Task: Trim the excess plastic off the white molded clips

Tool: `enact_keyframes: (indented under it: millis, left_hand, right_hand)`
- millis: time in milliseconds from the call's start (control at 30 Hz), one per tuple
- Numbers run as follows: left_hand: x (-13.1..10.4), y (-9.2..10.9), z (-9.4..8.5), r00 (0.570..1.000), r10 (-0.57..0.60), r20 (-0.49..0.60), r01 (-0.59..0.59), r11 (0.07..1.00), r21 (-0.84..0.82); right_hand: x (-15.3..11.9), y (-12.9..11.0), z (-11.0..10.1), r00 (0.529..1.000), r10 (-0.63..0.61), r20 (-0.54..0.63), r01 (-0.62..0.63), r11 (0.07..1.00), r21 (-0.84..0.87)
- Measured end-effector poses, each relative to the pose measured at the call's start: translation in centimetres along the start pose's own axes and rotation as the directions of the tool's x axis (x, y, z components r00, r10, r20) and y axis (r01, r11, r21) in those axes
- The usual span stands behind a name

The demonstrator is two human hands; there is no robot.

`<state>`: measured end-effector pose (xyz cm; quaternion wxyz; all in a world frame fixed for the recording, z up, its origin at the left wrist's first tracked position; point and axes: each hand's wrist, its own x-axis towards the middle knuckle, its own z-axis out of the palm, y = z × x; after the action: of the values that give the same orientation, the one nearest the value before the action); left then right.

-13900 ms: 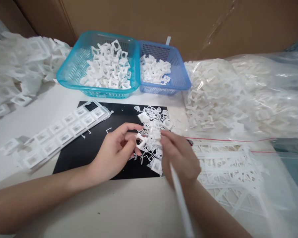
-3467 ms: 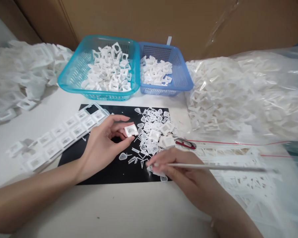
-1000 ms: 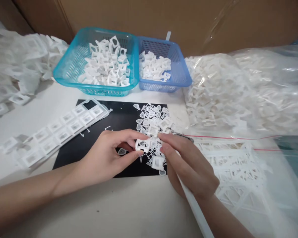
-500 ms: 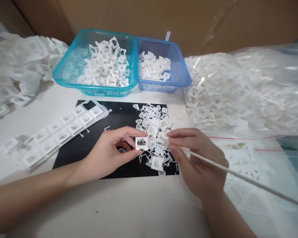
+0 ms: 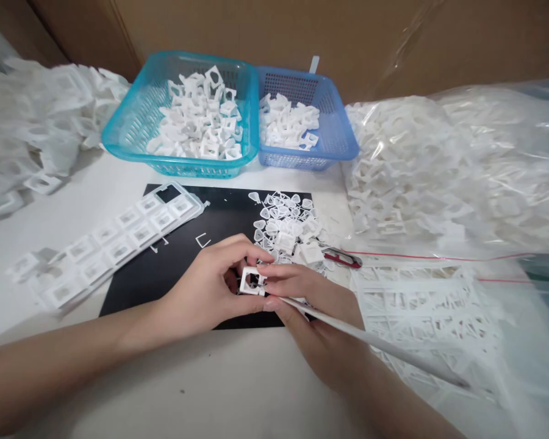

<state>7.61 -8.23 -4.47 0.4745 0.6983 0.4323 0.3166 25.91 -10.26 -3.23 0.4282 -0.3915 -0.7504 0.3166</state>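
A small white square frame piece (image 5: 251, 281) is pinched between the thumb and fingers of my left hand (image 5: 215, 277), over the black mat (image 5: 165, 277). My right hand (image 5: 318, 305) meets it from the right, its fingertips closed around the end of a long thin white stick (image 5: 375, 341). That end is at the right side of the frame piece; the exact contact is hidden by my fingers. Behind my hands lies a pile of small white scraps (image 5: 281, 213), with a few white blocks (image 5: 310, 252) on it.
A turquoise basket (image 5: 178, 160) and a blue basket (image 5: 302, 160) hold white parts. A tray of square pieces (image 5: 119, 250) lies at the left. White parts are heaped far left (image 5: 50, 122). Right are a large clear bag (image 5: 412, 164), a red cutter (image 5: 348, 258) and flat white lattices (image 5: 421, 305).
My right hand has moved left and slightly down with the stick, away from a white block, to the piece in my left hand. The red cutter is now uncovered.
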Motion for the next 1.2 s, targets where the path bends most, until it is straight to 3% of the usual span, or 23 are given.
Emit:
enact_keyframes:
  millis: [233,367,500,600,900,1067,1200]
  left_hand:
    - [0.8,1.7,-1.7,0.979,-0.046,0.199,0.042,0.999,0.024]
    - [0.9,1.5,-2.1,0.968,-0.06,0.245,0.068,0.997,-0.024]
    - [0.2,0.9,-1.0,0.981,-0.159,0.109,0.174,0.974,-0.148]
    - [-0.2,0.8,0.0,0.985,-0.174,0.008,0.173,0.973,-0.155]
    - [-0.3,1.0,0.5,0.983,-0.171,-0.074,0.156,0.973,-0.168]
    - [-0.4,1.0,0.7,0.985,-0.156,-0.08,0.144,0.979,-0.142]
    - [-0.5,0.9,0.8,0.987,-0.137,-0.083,0.124,0.983,-0.137]
  right_hand:
    - [0.1,0.1,-0.4,1.0,0.002,0.004,-0.001,0.999,-0.051]
    - [0.1,-0.1,-0.5,1.0,-0.015,-0.024,0.012,0.994,-0.112]
    - [-0.2,-0.3,0.1,0.997,0.024,-0.076,-0.039,0.98,-0.195]
    - [-0.5,-0.4,0.6,0.991,0.035,-0.131,-0.055,0.987,-0.15]
    - [-0.9,-0.1,0.7,0.969,0.189,-0.158,-0.19,0.982,0.007]
    - [-0.7,-0.2,1.0,0.972,0.129,-0.196,-0.133,0.991,-0.005]
    - [-0.8,-0.3,1.2,0.985,0.009,-0.171,-0.034,0.989,-0.141]
